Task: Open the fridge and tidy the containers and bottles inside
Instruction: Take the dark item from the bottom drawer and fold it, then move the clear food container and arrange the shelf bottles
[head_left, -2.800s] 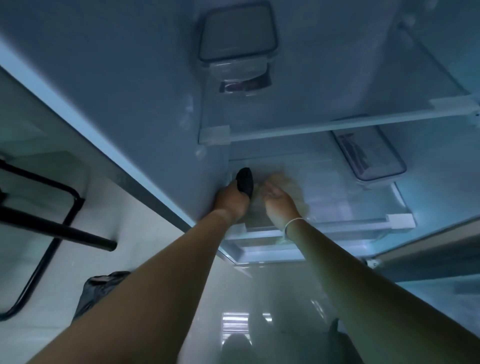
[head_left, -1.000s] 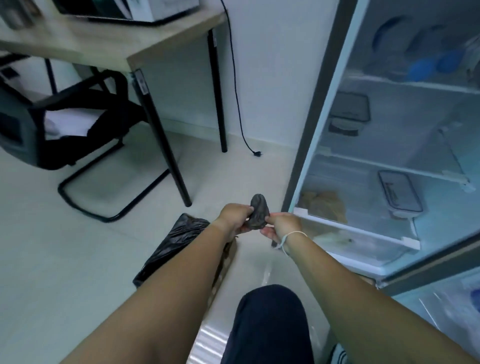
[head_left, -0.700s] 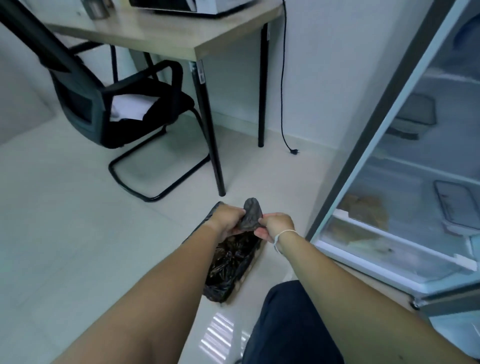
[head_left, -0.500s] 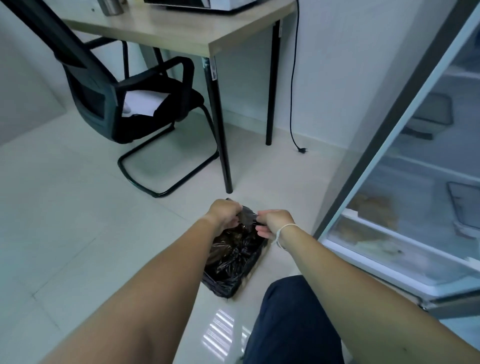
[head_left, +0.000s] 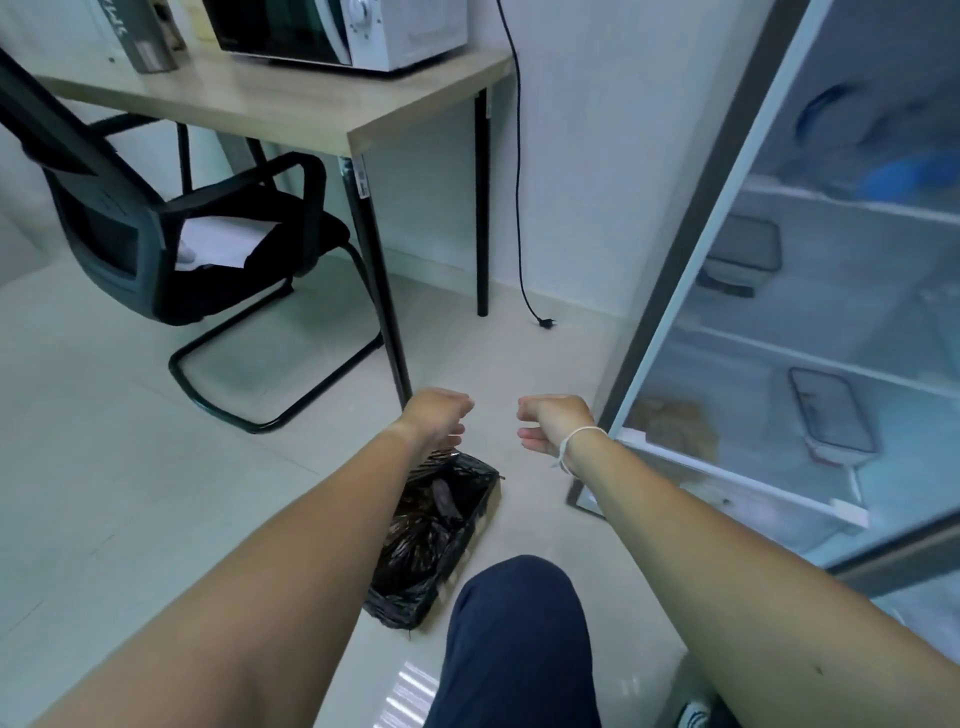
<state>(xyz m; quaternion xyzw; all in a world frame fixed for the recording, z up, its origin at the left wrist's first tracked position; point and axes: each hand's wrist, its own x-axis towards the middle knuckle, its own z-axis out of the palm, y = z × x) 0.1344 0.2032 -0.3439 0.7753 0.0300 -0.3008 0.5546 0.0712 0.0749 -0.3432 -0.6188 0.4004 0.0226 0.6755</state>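
Note:
The fridge (head_left: 691, 291) stands open on the right, its glass shelves in view. A lidded clear container (head_left: 831, 410) lies on the lower shelf, and another one (head_left: 743, 254) sits on the shelf above. A brownish item (head_left: 675, 423) rests at the lower shelf's left end. Blue things on the top shelf (head_left: 904, 176) are blurred. My left hand (head_left: 439, 415) and my right hand (head_left: 553, 421) hover apart over the floor, both empty with fingers loosely curled. Below the left hand, a black rubbish bag (head_left: 431, 540) lies open with a dark grey lump (head_left: 444, 499) inside.
A wooden table (head_left: 291, 104) with black legs carries a microwave (head_left: 343, 31) at the back left. A black office chair (head_left: 171, 244) stands beside it. A black power cord (head_left: 519, 208) hangs down the wall to the floor. My knee in dark trousers (head_left: 514, 639) is at the bottom.
Both hands held a dark grey lump over the black bag; it now lies in the bag, and the hands have let go and moved apart. The view swung from fridge to floor.

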